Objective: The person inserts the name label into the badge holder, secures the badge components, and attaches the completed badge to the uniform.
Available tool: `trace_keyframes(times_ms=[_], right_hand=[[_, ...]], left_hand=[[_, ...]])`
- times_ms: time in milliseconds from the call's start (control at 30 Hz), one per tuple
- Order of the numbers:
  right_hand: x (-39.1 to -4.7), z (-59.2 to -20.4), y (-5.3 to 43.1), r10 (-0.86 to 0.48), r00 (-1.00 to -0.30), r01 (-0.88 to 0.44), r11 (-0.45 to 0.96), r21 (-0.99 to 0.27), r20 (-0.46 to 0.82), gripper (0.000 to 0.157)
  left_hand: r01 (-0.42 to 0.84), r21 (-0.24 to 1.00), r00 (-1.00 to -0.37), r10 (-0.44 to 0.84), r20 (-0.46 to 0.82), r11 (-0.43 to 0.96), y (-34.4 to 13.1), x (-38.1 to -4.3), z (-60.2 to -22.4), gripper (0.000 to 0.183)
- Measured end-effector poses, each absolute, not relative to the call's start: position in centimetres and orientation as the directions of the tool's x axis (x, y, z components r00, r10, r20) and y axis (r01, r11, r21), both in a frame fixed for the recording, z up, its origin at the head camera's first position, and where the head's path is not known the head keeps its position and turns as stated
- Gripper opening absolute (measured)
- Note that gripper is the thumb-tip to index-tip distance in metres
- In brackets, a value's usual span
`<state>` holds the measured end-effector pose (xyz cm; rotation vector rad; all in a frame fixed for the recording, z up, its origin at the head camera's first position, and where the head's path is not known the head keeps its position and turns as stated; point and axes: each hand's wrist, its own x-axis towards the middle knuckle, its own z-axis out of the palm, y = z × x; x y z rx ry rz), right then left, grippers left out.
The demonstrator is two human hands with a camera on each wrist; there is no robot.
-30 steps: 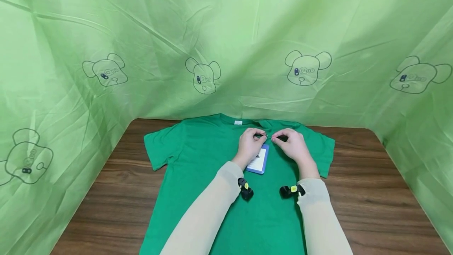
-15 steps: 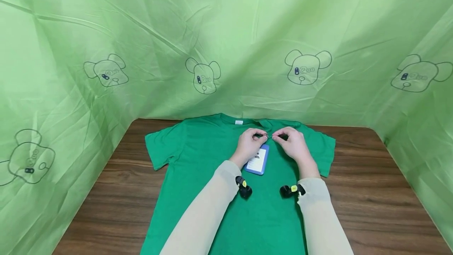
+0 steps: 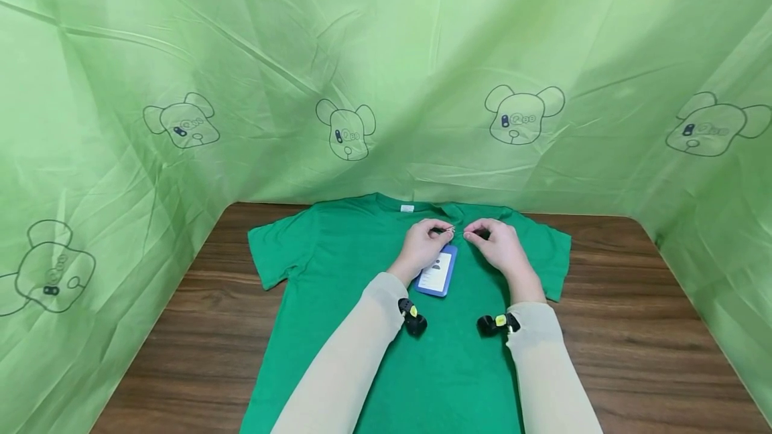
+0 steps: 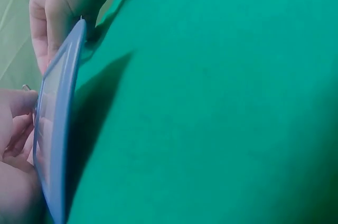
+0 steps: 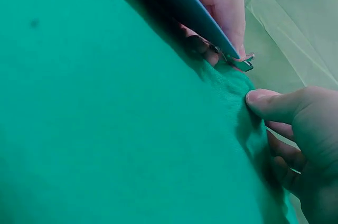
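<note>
A green T-shirt (image 3: 350, 273) lies spread on the table, collar at the far side. My left hand (image 3: 420, 246) pinches the small metal clip (image 5: 245, 64) of an ID badge (image 3: 435, 273) between thumb and fingers. The badge has a blue frame and a white card; it hangs below that hand, tilted over the shirt, as the left wrist view shows. My right hand (image 3: 497, 244) pinches a raised fold of the shirt near the collar, thumb on top in the right wrist view. The clip is right at this fold, a short gap from the right thumb.
The brown wooden table (image 3: 627, 327) shows on both sides of the shirt. A light green curtain (image 3: 422, 52) with bear-face outlines stands behind the table and along its sides. Each wrist wears a small black camera (image 3: 415, 321).
The badge has swung slightly left and more of its card shows. My left wrist has shifted a little left. My right hand stays in place, holding the fold.
</note>
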<state>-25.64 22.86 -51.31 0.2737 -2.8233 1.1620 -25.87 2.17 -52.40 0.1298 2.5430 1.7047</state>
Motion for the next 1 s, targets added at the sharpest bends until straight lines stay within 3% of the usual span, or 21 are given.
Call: trace_keyframes(times_ms=[1000], right_hand=[[-25.63,-51.95,22.15,-0.125,-0.987,-0.162,0.714,-0.681,0.105,0.015]], left_hand=[[0.038,0.929,-0.985,0.171,-0.028,0.369,1.58,-25.67,-52.25,0.013]])
